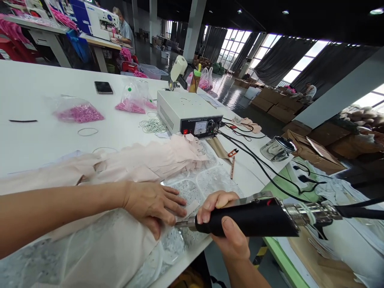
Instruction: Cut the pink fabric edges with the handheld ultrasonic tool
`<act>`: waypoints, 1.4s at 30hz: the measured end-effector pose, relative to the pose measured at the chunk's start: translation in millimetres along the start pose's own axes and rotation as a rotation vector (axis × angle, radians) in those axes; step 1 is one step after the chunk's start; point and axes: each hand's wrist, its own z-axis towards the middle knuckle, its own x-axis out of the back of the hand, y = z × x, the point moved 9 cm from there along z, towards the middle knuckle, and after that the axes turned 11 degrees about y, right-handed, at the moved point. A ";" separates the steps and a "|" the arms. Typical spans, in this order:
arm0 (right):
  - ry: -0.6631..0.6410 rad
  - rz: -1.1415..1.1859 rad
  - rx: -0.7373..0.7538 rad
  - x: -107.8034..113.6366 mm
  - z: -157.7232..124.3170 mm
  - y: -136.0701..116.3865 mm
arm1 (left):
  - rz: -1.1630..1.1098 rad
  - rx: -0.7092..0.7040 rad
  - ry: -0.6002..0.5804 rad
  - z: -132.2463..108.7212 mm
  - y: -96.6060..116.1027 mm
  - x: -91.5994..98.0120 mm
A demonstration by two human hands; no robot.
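My left hand (pixel 156 204) lies on pale pink fabric (pixel 120 240), fingers stretched out and pressing it down. My right hand (pixel 226 224) is wrapped round the black handle of a corded ultrasonic handpiece (pixel 255 218). Its narrow metal tip points left and meets the fabric by my left index finger; whether it touches the cloth or the finger hides it, I cannot tell. Under the fabric shows a clear, grey-speckled plastic sheet (pixel 219 182). More pale pink fabric with ruffled edges (pixel 153 158) is bunched beyond my left forearm.
A white control box (pixel 186 106) with black cables stands behind the fabric. Around it are bags of pink pieces (pixel 79 113), loose elastic bands (pixel 153 125), a phone (pixel 103 87), orange-handled snips (pixel 233 153) and a lidded pot (pixel 277 149). A person (pixel 126 32) sits at a sewing machine.
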 end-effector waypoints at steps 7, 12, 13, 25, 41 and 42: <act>-0.003 0.032 -0.020 -0.6 0.4 0.6 | -0.015 0.045 -0.002 0.0 -1.9 -0.8; -0.010 0.066 -0.029 -3.3 -1.1 -0.2 | -0.028 0.072 0.000 1.0 -3.2 -0.6; -0.013 0.070 -0.033 -4.4 -2.0 -0.6 | -0.031 0.076 0.000 1.4 -3.3 -0.5; -0.044 -0.020 -0.026 -12.1 -9.7 0.0 | -0.011 -0.021 0.070 2.4 3.0 4.8; -0.052 0.003 -0.041 -18.7 -14.2 1.8 | -0.090 0.013 0.122 3.8 2.1 8.3; -0.047 0.002 -0.051 -19.7 -15.0 2.7 | -0.096 0.023 0.125 3.9 2.1 8.6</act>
